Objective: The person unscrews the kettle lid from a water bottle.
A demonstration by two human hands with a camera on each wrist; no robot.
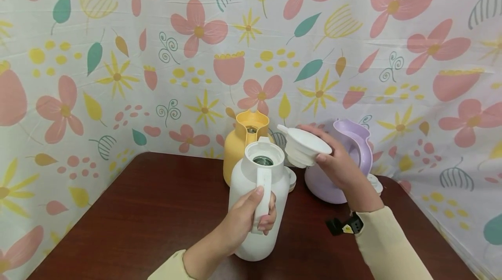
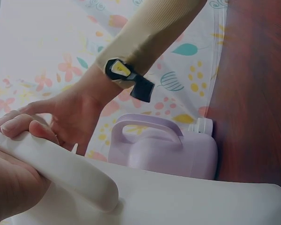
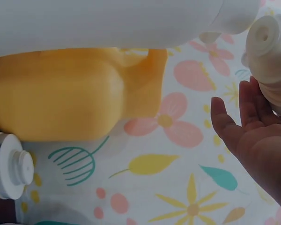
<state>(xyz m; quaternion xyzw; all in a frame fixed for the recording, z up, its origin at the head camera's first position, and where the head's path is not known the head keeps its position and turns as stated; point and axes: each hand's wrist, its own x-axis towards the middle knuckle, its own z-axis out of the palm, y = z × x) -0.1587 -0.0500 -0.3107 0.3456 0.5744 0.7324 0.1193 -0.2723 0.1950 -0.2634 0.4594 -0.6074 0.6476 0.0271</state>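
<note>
A white thermos jug (image 1: 241, 188) is uncovered at the middle of the table, its round mouth showing a shiny inner liner. Around its handle (image 1: 263, 193) curl the fingers of my left hand (image 1: 245, 217); the left wrist view shows this grip close up. My right hand (image 1: 343, 164) holds a white lid (image 1: 307, 144), tilted, up and to the right of the mouth and apart from it. In the right wrist view the underside of that lid (image 3: 269, 51) shows at the right edge. Whether the jug's base touches the table cannot be told.
Behind the white jug stands a yellow jug (image 1: 232, 153), uncovered. A purple jug (image 1: 323, 186) is at the back right, partly behind my right hand. White lids lie beside them, one (image 1: 291, 180) by the yellow jug, another (image 1: 375, 183) at the right. Flowered cloth (image 1: 149, 75) hangs behind the dark table (image 1: 157, 210).
</note>
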